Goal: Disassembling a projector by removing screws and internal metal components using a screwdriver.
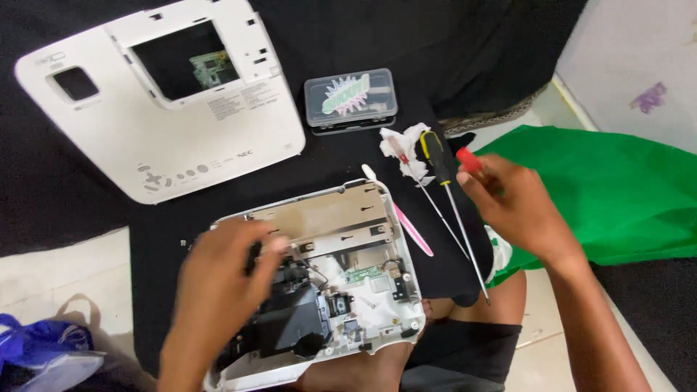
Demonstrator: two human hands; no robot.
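left hand (218, 287): fingers curled on opened projector chassis (341, 247); grip cannot be told | right hand (519, 207): closed around red-handled screwdriver (470, 161)

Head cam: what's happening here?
A person sits over an opened white projector base with exposed black internals, on a black cloth. The left hand rests on the black optical block. The right hand grips a red-handled tool. Beside it lie a black-and-yellow screwdriver, a pink stick and a clear plastic bit box. The removed white top cover lies upper left.
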